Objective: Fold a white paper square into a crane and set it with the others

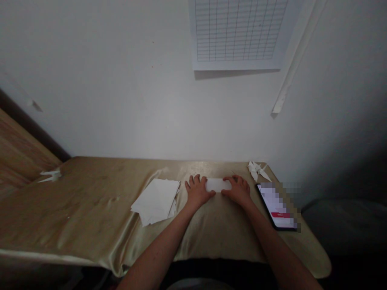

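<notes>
A small white paper rectangle (218,185), apparently folded, lies on the cloth-covered table between my two hands. At its left end is my left hand (197,192), the thumb along the near edge and the other fingers bent and partly spread beyond it. My right hand (239,191) grips the right end, with its thumb near the front edge and the index finger at the far edge. The paper's two ends are partly hidden under the fingers. Left of my left hand sits a loose stack of white paper sheets (159,199).
A lit phone (276,207), partly pixelated, lies right of my right forearm. Behind it are folded white paper figures (257,170), with another (50,175) at the table's far left. Gold cloth (90,201) covers the table, bunched into creases. A gridded sheet (238,32) hangs on the wall.
</notes>
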`<action>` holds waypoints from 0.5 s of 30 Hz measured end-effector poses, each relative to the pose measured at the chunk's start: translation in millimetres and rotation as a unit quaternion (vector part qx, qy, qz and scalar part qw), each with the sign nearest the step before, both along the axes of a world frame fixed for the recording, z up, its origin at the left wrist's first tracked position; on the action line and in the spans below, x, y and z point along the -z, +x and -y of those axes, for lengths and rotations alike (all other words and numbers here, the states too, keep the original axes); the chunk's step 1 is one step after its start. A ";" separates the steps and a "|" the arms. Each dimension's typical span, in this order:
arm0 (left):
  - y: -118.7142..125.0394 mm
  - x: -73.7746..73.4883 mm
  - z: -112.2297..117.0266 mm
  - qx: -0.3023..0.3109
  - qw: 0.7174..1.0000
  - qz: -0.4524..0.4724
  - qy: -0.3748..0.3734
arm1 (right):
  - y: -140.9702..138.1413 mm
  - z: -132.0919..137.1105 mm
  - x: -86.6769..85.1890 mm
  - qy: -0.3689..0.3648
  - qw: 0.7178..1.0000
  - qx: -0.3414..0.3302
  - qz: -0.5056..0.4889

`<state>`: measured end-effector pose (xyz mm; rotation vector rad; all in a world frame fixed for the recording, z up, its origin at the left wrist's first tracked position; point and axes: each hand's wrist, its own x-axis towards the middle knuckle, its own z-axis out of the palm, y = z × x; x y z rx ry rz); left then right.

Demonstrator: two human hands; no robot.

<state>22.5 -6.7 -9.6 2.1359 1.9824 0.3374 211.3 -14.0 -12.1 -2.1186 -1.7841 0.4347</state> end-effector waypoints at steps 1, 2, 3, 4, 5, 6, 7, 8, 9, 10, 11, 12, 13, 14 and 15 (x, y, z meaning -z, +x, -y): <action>-1.8 -0.6 -0.4 0.001 1.000 0.005 0.000 | 1.5 -0.4 -0.6 -0.003 1.000 -0.001 -0.002; -3.9 -1.2 -1.0 0.003 1.000 0.009 0.001 | 3.0 -0.9 -1.2 -0.007 1.000 -0.001 -0.004; -6.1 -1.8 -1.8 0.005 1.000 0.014 0.000 | 4.4 -1.5 -1.7 -0.010 1.000 0.000 -0.006; -8.5 -2.4 -2.6 0.008 1.000 0.018 -0.001 | 5.8 -2.1 -2.2 -0.014 1.000 -0.001 -0.008; -11.0 -3.1 -3.6 0.014 1.000 0.020 -0.004 | 7.2 -2.8 -2.7 -0.018 1.000 -0.002 -0.011; -13.6 -3.8 -4.6 0.019 1.000 0.022 -0.009 | 8.6 -3.4 -3.0 -0.021 1.000 -0.004 -0.013; -16.2 -4.4 -5.7 0.021 0.999 0.022 -0.010 | 10.0 -4.1 -3.3 -0.023 1.000 -0.006 -0.016; -18.9 -5.0 -6.8 0.022 0.999 0.023 -0.013 | 11.5 -4.7 -3.4 -0.024 0.999 -0.007 -0.020; -21.5 -5.3 -8.0 0.025 0.999 0.024 -0.016 | 13.2 -5.3 -3.3 -0.025 0.999 -0.008 -0.023; -24.2 -5.4 -9.2 0.033 0.999 0.026 -0.019 | 15.1 -5.8 -3.1 -0.025 0.999 -0.008 -0.026; -26.7 -5.3 -10.5 0.040 0.999 0.029 -0.019 | 17.2 -6.3 -2.8 -0.024 0.999 -0.009 -0.029; -29.2 -4.8 -11.7 0.047 0.998 0.033 -0.022 | 19.4 -6.8 -2.4 -0.023 0.999 -0.012 -0.032; -31.6 -4.2 -12.8 0.054 0.998 0.035 -0.023 | 21.8 -7.3 -1.9 -0.022 0.999 -0.017 -0.034; -33.8 -3.5 -13.9 0.060 0.997 0.037 -0.020 | 24.3 -7.8 -1.4 -0.021 0.999 -0.024 -0.036; -35.8 -2.9 -14.8 0.066 0.997 0.038 -0.020 | 26.8 -8.3 -0.9 -0.020 0.999 -0.030 -0.039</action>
